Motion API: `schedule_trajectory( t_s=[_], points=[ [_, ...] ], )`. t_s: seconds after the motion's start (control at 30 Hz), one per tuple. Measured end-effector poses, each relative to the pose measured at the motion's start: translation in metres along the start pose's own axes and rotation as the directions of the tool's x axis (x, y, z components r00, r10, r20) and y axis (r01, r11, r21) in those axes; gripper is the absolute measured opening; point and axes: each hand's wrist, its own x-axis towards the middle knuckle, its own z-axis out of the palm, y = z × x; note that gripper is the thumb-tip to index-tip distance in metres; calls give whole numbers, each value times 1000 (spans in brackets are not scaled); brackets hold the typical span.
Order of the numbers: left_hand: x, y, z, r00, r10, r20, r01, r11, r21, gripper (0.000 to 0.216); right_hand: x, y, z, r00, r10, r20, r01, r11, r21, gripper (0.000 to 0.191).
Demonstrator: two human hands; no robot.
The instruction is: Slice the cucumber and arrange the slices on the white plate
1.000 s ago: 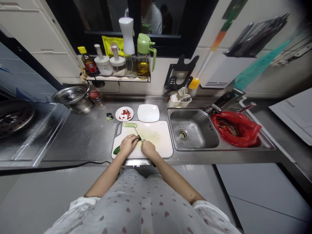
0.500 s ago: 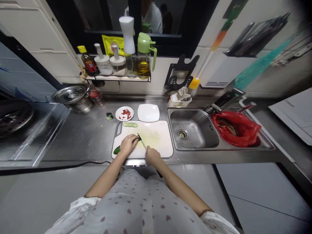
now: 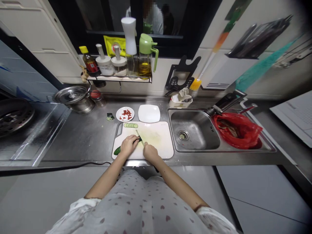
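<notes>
Cucumber: the dark green cucumber (image 3: 117,150) lies slantwise on the left half of the cutting board (image 3: 161,141), its middle covered by the left hand.
Left hand: the left hand (image 3: 128,145) is closed over the cucumber, pressing from above.
Right hand: the right hand (image 3: 150,152) is clamped around the handle of the knife (image 3: 137,133).
Knife: the blade points away from the person and crosses at the cucumber's far end; whether the edge is in the flesh cannot be told.
Slices: pale green slices (image 3: 131,125) overlap in a row along the board's far left edge.
Plates: just beyond the board stand a round plate (image 3: 118,114) bearing chopped red pieces and, to its right, a white square plate (image 3: 149,113).
Scraps: dark green scraps (image 3: 110,116) lie on the counter (image 3: 80,138), left of the round plate.
Sink: the steel sink (image 3: 195,130) adjoins the board's right side; a red bag (image 3: 246,138) sits to its right.
Shelf: the wall shelf (image 3: 114,78) carries bottles and seasoning jars.
</notes>
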Motion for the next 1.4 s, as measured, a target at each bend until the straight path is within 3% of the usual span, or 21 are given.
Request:
schedule_trajectory(
  t_s=[0.53, 1.4],
  points=[
    [0, 4, -4, 1000, 8, -21, -8, 1000, 8, 24, 20, -13, -10, 999, -21, -33, 22, 1000, 20, 35],
    [0, -1, 1, 1000, 9, -23, -9, 1000, -17, 24, -27, 19, 10, 999, 16, 31, -16, 1000, -18, 31]
  ],
)
